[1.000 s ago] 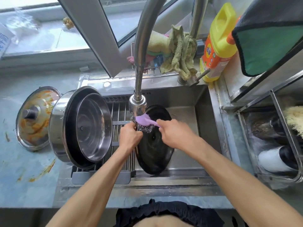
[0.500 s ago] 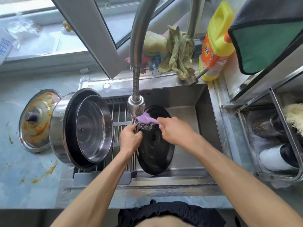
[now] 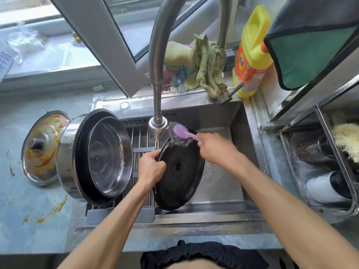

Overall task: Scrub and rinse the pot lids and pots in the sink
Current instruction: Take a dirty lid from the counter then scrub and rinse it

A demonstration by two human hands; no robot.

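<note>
A black round pot lid (image 3: 179, 169) stands tilted on its edge in the steel sink (image 3: 236, 133). My left hand (image 3: 152, 166) grips the lid's left rim. My right hand (image 3: 215, 148) holds the purple handle of a steel-wool scrubber (image 3: 180, 135), whose wire pad presses on the lid's top edge just under the faucet head (image 3: 158, 129). A large steel pot (image 3: 67, 154) lies on its side on the drying rack (image 3: 139, 146), with a steel lid (image 3: 110, 156) inside it. A dirty steel lid (image 3: 41, 147) with orange sauce leans on the counter at left.
Green cloths (image 3: 204, 65) hang behind the faucet. A yellow detergent bottle (image 3: 251, 53) stands at the sink's back right corner. A steel caddy (image 3: 330, 167) on the right holds scrubbers and a white cup. Orange stains mark the blue counter (image 3: 29, 210).
The scrubber has slid right and up along the lid's top edge, away from my left hand. My left hand has shifted lower on the rim, and the lid has tilted slightly.
</note>
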